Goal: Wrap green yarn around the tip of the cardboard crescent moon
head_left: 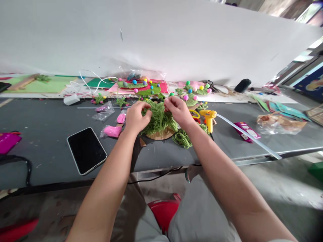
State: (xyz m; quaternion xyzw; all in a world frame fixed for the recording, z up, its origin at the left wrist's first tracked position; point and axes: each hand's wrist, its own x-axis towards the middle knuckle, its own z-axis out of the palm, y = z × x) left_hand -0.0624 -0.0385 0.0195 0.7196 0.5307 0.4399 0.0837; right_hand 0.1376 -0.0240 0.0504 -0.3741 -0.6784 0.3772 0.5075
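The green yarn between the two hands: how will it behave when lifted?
The green yarn would probably flop, since its loose strands curl and droop over the brown cardboard. It is likely light for its bulk, being thin strands loosely heaped. Strands may snag one another, as they overlap; whether any are glued cannot be seen.

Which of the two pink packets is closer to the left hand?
The smaller pink packet, farther back on the table, just beside the left hand. The larger pink packet lies nearer the front, toward the tablet.
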